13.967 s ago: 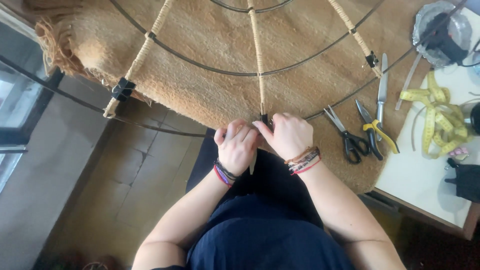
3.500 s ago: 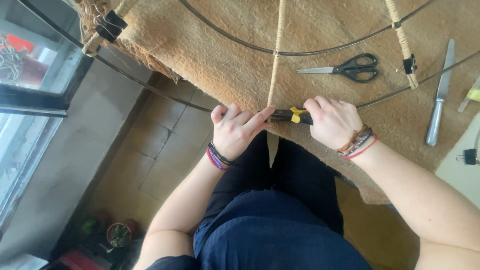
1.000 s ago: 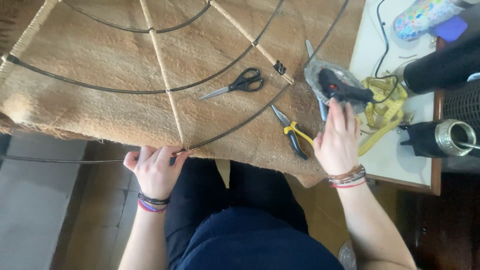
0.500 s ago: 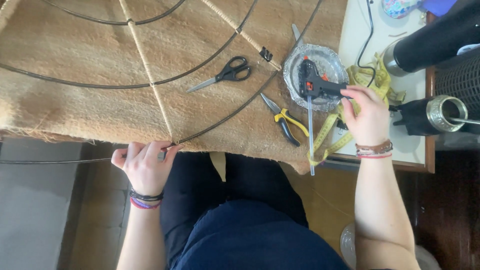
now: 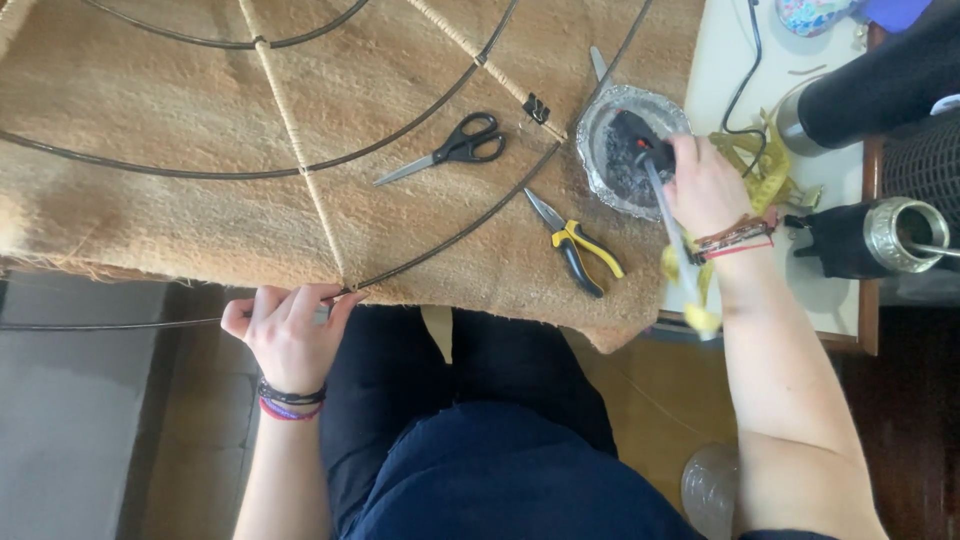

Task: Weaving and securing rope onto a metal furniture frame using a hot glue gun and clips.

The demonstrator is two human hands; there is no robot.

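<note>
My left hand (image 5: 290,330) pinches the spot where a twine-wrapped spoke (image 5: 300,140) meets the outer dark wire of a round frame (image 5: 430,100), at the near edge of a tan burlap cloth (image 5: 150,210). My right hand (image 5: 710,185) is closed on a black glue-gun-like tool (image 5: 635,135) resting over a silver foil dish (image 5: 600,175). A long pale rod, blurred, runs from the tool down past my wrist.
Black scissors (image 5: 455,145) and yellow-handled pliers (image 5: 580,250) lie on the cloth, and a black binder clip (image 5: 537,107) grips another spoke. On the white table to the right are a yellow tape measure (image 5: 765,165), a black flask (image 5: 880,80) and a metal-rimmed cup (image 5: 880,235).
My right hand went from beside the pliers up to the foil dish and closed on the black tool. My left hand stayed on the wire junction.
</note>
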